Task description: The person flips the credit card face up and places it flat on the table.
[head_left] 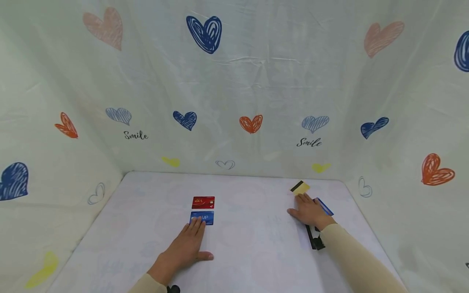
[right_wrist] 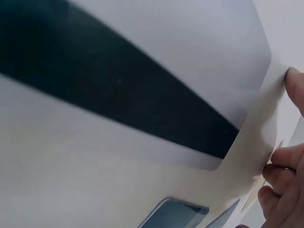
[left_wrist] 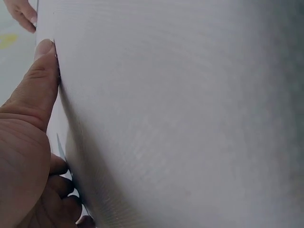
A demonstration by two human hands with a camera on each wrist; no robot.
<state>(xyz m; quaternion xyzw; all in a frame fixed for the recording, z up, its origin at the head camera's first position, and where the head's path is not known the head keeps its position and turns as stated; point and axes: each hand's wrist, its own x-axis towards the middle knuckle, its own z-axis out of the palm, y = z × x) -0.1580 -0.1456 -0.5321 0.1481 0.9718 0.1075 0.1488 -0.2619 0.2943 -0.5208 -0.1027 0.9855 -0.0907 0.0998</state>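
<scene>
My left hand (head_left: 185, 246) lies with fingers straight on a blue VIP card (head_left: 209, 217), thumb spread out to the side on the white tabletop. Just beyond that card is a red VIP card (head_left: 203, 202). My right hand (head_left: 309, 211) reaches to the far right, its fingertips at the near edge of a yellow card (head_left: 302, 189) with a black stripe. A blue-edged card (head_left: 326, 206) lies beside this hand, partly covered by it. Under the right wrist is a white card (right_wrist: 247, 38) with a broad black stripe, large in the right wrist view.
The white table (head_left: 253, 228) meets a pale cloth backdrop (head_left: 227, 93) printed with hearts at its back and sides. A small black device (head_left: 318, 243) sits at the right wrist, above the striped card.
</scene>
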